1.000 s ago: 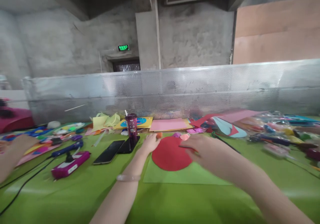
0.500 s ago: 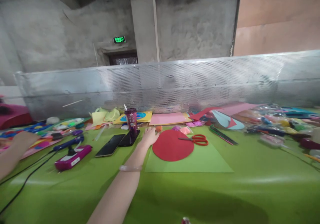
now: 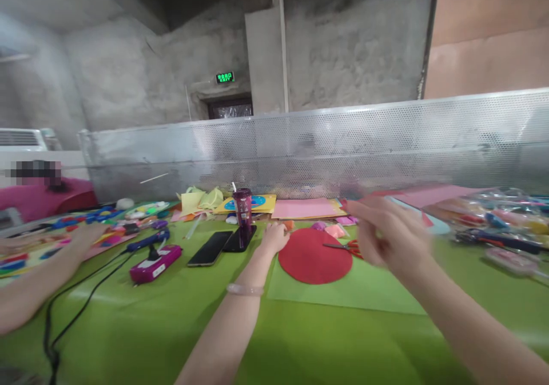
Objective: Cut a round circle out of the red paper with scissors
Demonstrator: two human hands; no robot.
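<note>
I can't tell either grip, and a stray right hand (image 3: 392, 233) could knock the scissors (image 3: 337, 246) at three o'clock on the red disc (image 3: 314, 264).

At center frame, a person's left hand (image 3: 274, 238) rests just beside a red disc (image 3: 314, 264) on a green sheet (image 3: 364, 293), while the right hand (image 3: 392, 233), its grip blurred, partly hides red-handled scissors (image 3: 354, 248). An exit sign (image 3: 225, 77) glows upper frame, beyond a cluttered counter (image 3: 309, 345).

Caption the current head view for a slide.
Blurred right hand near red-handled scissors lying partly on a red circle atop a green sheet; left hand beside the circle.
</note>
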